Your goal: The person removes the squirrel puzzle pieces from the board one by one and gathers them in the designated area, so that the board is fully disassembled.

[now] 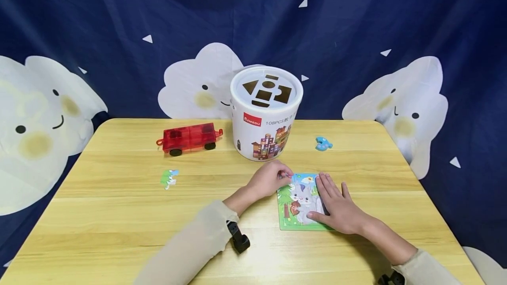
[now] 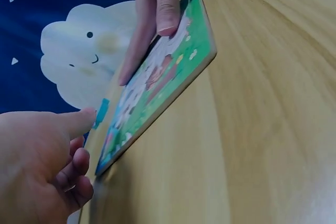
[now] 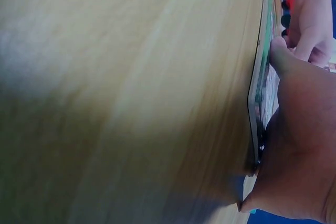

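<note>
A jigsaw puzzle [image 1: 302,203] with a grey squirrel and a green border lies on the table, a dark bare patch showing by the right palm. My left hand [image 1: 270,178] is at its upper left corner, thumb and forefinger closing there with the other fingers curled. In the left wrist view that thumb [image 2: 79,121] points to the puzzle's far end. Across the right side of the picture rests my right hand [image 1: 338,208], fingers straight and thumb spread. Part of the puzzle is hidden under it. A loose green and blue puzzle piece [image 1: 169,179] lies farther left.
Behind the puzzle stands a white lidded bucket [image 1: 253,131] with shape cut-outs in its lid. To its left is a clear red toy wagon [image 1: 188,137] with black wheels. A small blue fish-like toy [image 1: 323,144] lies at the right. A dark blue curtain [image 1: 336,34] hangs behind the table.
</note>
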Available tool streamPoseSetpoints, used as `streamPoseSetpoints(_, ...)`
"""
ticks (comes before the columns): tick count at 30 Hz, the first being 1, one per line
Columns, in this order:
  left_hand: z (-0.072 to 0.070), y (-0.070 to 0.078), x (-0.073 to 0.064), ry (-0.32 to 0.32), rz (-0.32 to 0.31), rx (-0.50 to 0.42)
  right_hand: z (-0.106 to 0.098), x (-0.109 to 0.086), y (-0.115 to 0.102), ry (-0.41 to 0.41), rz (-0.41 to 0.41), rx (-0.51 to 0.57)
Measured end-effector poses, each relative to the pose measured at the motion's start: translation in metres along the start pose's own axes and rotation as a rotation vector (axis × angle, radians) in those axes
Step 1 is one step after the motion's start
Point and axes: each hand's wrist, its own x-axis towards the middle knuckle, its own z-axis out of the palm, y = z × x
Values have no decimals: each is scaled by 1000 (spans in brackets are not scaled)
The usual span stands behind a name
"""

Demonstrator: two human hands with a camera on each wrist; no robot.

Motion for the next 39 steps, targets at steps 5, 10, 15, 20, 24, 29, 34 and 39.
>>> streamPoseSetpoints(5,8,0,1,-17,-62,41,0,0,0,-3,-4,7)
streamPoseSetpoints(10,13,0,1,-23,-96,67,0,0,0,-5,-3,-4)
streamPoseSetpoints(15,16,2,0,-5,-123,105,0,0,-1,-7,-1,-6)
streamPoseSetpoints(20,18,3,1,12,-144,130,-1,0,-1,-12,3,-6)
streamPoseSetpoints(24,20,2,1,18,-157,140,-1,1,-2,-11,0,1)
streamPoseSetpoints(29,21,1,1,26,-152,152,-1,1,-2,-9,3,-3)
streamPoseSetpoints(34,22,0,0,30,-144,162,0,1,-1,-8,2,-9)
streamPoseSetpoints(39,22,1,-1,35,-137,167,1,0,0,-9,-1,2)
